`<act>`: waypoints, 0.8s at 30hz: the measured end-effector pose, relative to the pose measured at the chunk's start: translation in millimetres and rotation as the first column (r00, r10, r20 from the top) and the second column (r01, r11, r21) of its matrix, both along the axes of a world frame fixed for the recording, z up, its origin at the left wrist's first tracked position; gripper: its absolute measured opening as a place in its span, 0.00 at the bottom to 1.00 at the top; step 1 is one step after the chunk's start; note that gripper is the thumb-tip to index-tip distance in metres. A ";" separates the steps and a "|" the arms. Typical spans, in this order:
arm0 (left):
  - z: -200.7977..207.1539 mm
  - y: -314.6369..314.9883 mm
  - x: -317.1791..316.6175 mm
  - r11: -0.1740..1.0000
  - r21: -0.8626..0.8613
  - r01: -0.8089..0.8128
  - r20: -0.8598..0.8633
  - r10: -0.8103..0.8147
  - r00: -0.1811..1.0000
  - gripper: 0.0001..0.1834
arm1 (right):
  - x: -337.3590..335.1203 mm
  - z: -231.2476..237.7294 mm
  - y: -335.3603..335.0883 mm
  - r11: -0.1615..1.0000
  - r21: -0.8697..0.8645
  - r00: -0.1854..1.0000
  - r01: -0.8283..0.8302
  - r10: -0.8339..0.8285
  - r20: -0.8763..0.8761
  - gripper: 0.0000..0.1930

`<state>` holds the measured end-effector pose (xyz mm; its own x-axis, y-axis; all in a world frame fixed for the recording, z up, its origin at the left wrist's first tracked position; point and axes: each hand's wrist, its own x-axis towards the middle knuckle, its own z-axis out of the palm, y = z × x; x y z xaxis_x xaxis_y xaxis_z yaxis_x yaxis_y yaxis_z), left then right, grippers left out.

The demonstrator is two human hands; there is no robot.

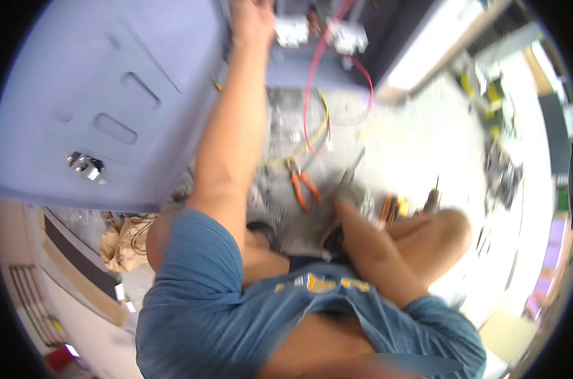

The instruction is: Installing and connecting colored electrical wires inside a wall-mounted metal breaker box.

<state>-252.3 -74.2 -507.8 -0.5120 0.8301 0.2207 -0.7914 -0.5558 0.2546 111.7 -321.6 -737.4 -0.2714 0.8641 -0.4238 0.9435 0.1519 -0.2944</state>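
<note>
My left arm reaches far forward. My left hand (253,20) is at the top edge of the picture, beside white electrical parts (292,31) inside an open grey cabinet (292,72). Its fingers are blurred and partly cut off, so what they hold or touch is unclear. Low between my knees, my right hand (346,211) appears closed round a dark greenish power drill (356,193) with a long thin bit pointing forward; motion smears its grip. A pink-red wire (310,88) loops down from the cabinet. Pliers (302,183) with orange handles lie on the floor, left of the drill.
The large cabinet door (78,82) with a metal lock (86,167) swings out at left. A second drill (432,199) and an orange-black object (390,208) are by my right knee. Brown paper (125,243) lies at left; yellow wire (324,104) crosses the floor.
</note>
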 end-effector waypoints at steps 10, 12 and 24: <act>40.2 -43.4 61.1 0.897 -0.359 -0.258 -0.097 0.240 0.966 0.13 | -11.2 55.6 -62.5 0.961 -0.193 0.960 -0.198 0.230 0.157 0.17; 40.4 -31.4 48.2 0.901 -0.297 -0.317 -0.129 0.291 0.948 0.14 | -52.2 144.3 -75.5 0.990 -0.120 0.989 -0.073 0.087 0.121 0.17; 27.1 -13.0 48.1 0.915 -0.286 -0.285 -0.227 0.225 0.948 0.10 | -158.6 324.1 53.2 0.974 0.181 0.654 0.136 0.049 -0.755 0.22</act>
